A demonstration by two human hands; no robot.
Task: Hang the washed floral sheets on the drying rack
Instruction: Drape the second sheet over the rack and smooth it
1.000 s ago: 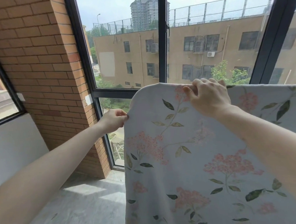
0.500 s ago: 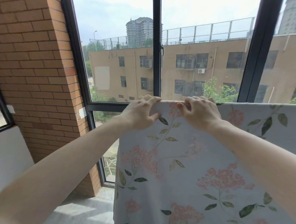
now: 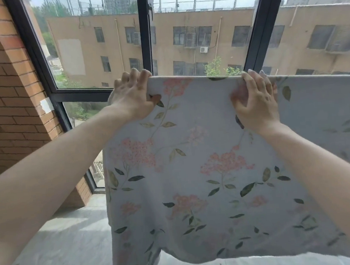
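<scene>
Far left: brick wall (image 3: 7,86), running down to a pale floor (image 3: 60,248) patched with sunlight. Next to it, dark-framed window (image 3: 146,41), looking out on a tan building (image 3: 215,38) with greenery below. Left of centre: left hand (image 3: 133,96), bare forearm reaching up from the lower left, closed on the top left corner of the floral sheet (image 3: 193,172), fingers curled over the top fold and thumb pressed on the near face, cloth pinched between. Centre: sheet draped over a straight horizontal line in front of the window, near panel hanging flat, printed with pink flower clusters and green leaves, bottom hem loose above the floor; the bar under the fold covered by cloth, not visible. Right of centre: right hand (image 3: 255,104), fingers spread and bent, tips hooked over the same top edge, palm laid against the fabric, gripping the fold. Far right: more sheet running on along the fold to the frame's edge.
</scene>
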